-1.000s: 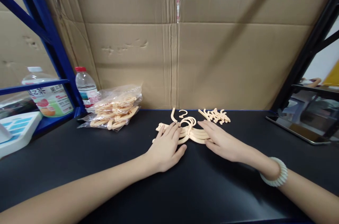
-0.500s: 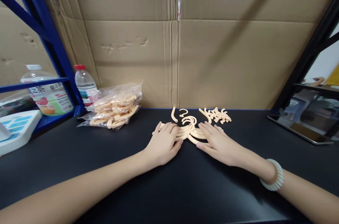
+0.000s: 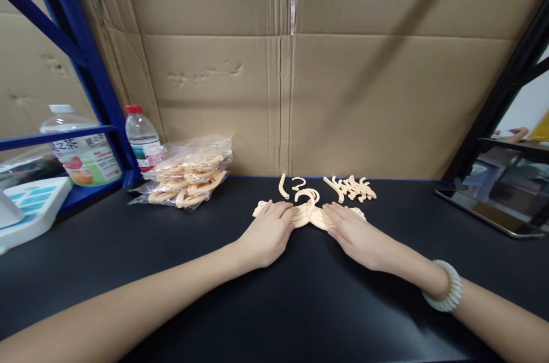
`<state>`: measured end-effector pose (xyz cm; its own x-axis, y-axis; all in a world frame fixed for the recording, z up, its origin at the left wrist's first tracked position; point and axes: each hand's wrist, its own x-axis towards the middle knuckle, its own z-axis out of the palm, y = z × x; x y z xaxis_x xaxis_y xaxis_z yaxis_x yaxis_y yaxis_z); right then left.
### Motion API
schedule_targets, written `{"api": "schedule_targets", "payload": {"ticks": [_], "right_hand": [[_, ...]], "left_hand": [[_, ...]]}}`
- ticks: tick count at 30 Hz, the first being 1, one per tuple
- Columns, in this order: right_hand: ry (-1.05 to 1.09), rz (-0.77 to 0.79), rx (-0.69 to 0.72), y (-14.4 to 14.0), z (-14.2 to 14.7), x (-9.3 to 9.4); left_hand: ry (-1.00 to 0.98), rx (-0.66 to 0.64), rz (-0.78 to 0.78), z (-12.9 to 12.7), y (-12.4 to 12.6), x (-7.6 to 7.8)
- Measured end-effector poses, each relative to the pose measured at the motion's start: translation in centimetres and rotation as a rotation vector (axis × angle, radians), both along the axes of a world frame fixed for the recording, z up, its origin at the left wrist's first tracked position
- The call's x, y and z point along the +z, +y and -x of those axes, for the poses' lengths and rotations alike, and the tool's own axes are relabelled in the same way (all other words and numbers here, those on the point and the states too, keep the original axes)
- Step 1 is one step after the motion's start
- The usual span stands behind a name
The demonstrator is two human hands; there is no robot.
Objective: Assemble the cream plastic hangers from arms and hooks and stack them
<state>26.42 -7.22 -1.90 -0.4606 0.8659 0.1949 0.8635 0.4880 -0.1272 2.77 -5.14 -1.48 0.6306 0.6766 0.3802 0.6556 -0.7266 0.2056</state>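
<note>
Left hand (image 3: 266,235), right hand (image 3: 355,234); flat, palms down

A plain matt black is shown by the worktop (image 3: 300,306). Pale cream-beige is seen on the stack of small hangers (image 3: 309,215) near its back edge, on the loose hooks (image 3: 295,183) and on the heap of small pieces (image 3: 352,188) behind. The same cream is seen through a clear bag (image 3: 189,177) toward the back left corner. Brown cardboard (image 3: 343,77) is stood along the back edge. A red cap is carried by the clear bottle (image 3: 141,135). Blue is worn by the rack frame (image 3: 86,60). A whitish bracelet (image 3: 446,293) is worn.
</note>
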Motion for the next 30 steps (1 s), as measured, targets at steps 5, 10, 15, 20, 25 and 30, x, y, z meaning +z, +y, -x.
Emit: {"api": "schedule_targets", "payload": {"ticks": [5, 10, 15, 20, 25, 30], "right_hand": [[-0.021, 0.031, -0.022, 0.3, 0.3, 0.1], [-0.041, 0.067, -0.025, 0.8, 0.4, 0.6], [0.011, 0.065, -0.003, 1.3, 0.3, 0.5], [0.024, 0.041, 0.02, 1.7, 0.2, 0.3], [0.027, -0.009, 0.033, 1.7, 0.1, 0.0], [0.005, -0.031, 0.032, 1.5, 0.2, 0.1]], "left_hand": [[-0.045, -0.02, 0.002, -0.1, 0.2, -0.2], [-0.023, 0.016, -0.024, -0.1, 0.4, -0.3], [-0.005, 0.022, -0.037, 0.0, 0.6, -0.3], [0.019, 0.046, -0.047, 0.0, 0.5, -0.1], [0.038, 0.063, -0.067, 0.0, 0.5, -0.3], [-0.003, 0.063, -0.081, 0.0, 0.4, -0.4]]}}
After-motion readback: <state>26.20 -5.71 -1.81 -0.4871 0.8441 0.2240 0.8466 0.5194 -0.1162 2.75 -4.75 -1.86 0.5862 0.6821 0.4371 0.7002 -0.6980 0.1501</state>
